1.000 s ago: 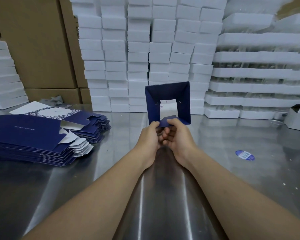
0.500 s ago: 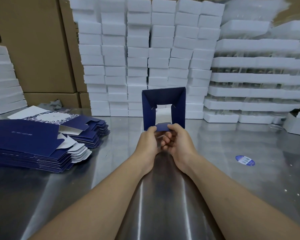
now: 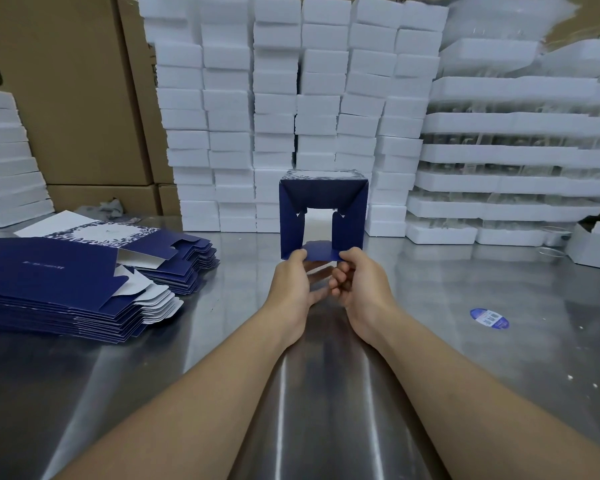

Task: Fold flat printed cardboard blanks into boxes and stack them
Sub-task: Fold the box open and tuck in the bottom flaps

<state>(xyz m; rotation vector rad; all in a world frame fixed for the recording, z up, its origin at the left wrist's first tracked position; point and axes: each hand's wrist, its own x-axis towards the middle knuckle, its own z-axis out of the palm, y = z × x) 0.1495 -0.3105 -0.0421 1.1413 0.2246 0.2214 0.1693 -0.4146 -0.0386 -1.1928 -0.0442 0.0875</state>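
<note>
Half-folded navy box [image 3: 323, 192] is held upright over counter [image 3: 465, 358], mid-frame, open end twd cam. Its bottom flap is pinched at L corner by left hand [image 3: 293, 284], at R corner by right hand [image 3: 361, 287]. Flat blanks stack [image 3: 66, 282] is laid on counter, far left.

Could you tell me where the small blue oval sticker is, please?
In the head view, the small blue oval sticker lies on the steel table, right of the right hand.
</note>
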